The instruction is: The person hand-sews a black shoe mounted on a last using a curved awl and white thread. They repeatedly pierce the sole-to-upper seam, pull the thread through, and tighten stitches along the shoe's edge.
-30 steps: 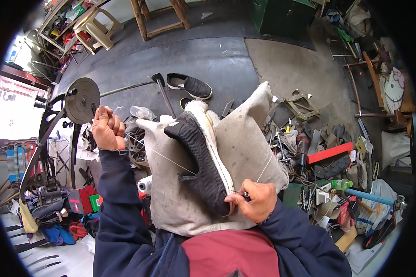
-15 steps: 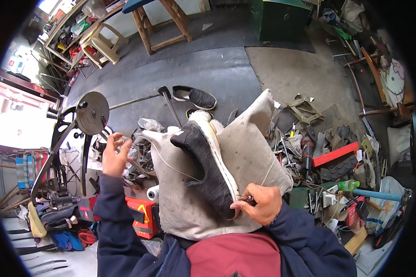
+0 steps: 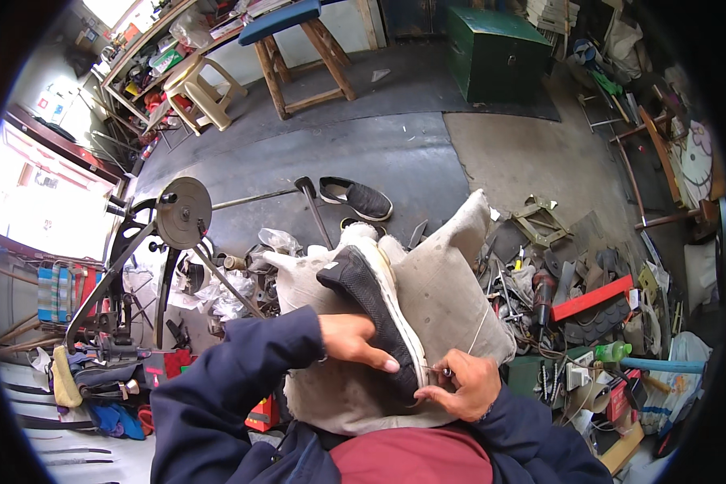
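Observation:
A black mesh shoe with a white sole lies on its side across the grey cloth on my lap. My left hand grips the shoe's upper, its thumb stretched along the mesh and its other fingers hidden, seemingly inside the shoe. At the near end of the sole my right hand is closed around a thin awl, most of whose handle is hidden in the palm. The awl's fine tip reaches the sole edge. Pale thread runs over the cloth near this hand.
A hand-cranked machine with a round wheel stands at left. Beyond the cloth lie a black slip-on shoe and a metal-headed stand. Tools and scraps crowd the right, around a red bar. A wooden-legged stool stands farther off.
My left hand has come from the raised spot beside the machine onto the shoe. My right hand stays at the sole's near end with the awl. The whole view has shifted slightly.

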`<action>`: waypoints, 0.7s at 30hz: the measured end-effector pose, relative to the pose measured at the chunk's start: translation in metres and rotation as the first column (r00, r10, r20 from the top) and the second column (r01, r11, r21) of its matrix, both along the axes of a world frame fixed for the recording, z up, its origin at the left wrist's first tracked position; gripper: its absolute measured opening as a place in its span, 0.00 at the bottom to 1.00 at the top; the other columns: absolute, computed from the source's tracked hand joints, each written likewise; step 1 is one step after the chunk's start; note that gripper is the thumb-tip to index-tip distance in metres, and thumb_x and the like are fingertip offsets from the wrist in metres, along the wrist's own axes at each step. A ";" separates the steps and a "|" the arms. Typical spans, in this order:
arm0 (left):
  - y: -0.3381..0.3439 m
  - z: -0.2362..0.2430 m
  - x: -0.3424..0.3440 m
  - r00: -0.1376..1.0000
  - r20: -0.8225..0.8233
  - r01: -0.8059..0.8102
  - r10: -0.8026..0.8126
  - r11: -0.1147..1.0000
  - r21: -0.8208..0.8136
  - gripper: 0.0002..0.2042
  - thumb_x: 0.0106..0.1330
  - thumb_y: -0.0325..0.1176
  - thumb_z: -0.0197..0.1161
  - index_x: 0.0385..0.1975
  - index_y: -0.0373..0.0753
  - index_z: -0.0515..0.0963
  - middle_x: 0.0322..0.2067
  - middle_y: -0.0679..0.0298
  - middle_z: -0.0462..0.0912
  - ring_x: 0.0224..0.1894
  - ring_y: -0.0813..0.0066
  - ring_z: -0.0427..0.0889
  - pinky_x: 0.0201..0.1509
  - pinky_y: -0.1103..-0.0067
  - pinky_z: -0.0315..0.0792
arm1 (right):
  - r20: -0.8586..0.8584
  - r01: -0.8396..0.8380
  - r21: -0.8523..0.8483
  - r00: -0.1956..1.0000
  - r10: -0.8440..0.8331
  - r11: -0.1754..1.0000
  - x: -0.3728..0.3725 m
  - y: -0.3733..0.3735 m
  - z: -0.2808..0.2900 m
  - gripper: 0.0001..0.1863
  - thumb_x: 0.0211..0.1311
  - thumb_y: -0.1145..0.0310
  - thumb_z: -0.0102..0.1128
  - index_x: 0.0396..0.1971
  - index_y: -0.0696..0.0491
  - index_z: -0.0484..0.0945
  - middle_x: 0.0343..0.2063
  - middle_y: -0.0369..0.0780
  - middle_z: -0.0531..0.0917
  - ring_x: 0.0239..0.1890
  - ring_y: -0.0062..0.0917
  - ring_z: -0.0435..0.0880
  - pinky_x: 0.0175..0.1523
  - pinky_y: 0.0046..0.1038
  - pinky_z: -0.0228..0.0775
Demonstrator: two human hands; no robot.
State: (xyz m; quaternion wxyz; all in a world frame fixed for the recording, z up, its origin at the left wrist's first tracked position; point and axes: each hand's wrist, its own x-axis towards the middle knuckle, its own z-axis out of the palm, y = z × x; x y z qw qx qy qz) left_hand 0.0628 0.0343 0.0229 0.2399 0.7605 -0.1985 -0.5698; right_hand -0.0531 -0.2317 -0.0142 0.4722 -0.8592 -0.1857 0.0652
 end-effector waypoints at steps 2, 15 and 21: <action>-0.010 -0.002 0.005 0.990 -0.122 0.087 -0.074 0.991 0.105 0.42 0.63 0.71 0.61 0.23 0.24 0.82 0.20 0.51 0.80 0.25 0.64 0.78 0.32 0.67 0.70 | 0.005 0.000 0.010 1.000 0.000 1.000 -0.002 -0.001 -0.001 0.24 0.43 0.57 0.86 0.28 0.55 0.78 0.21 0.39 0.80 0.18 0.28 0.81 0.24 0.27 0.70; 0.014 -0.018 0.004 0.953 -0.057 -0.299 0.296 0.954 -0.033 0.22 0.69 0.51 0.69 0.36 0.32 0.87 0.25 0.68 0.83 0.32 0.81 0.78 0.38 0.77 0.73 | -0.391 0.171 0.287 0.919 -0.048 0.943 0.028 0.001 -0.005 0.11 0.60 0.74 0.73 0.38 0.58 0.78 0.30 0.34 0.85 0.27 0.13 0.79 0.36 0.20 0.73; 0.021 -0.032 -0.014 0.848 -0.273 -0.512 0.455 0.836 -0.195 0.19 0.70 0.42 0.69 0.49 0.30 0.84 0.42 0.66 0.87 0.45 0.81 0.79 0.51 0.81 0.73 | -0.384 0.586 0.003 0.749 -0.540 0.810 0.062 -0.055 -0.012 0.11 0.68 0.73 0.60 0.46 0.60 0.78 0.42 0.41 0.85 0.36 0.18 0.83 0.44 0.23 0.75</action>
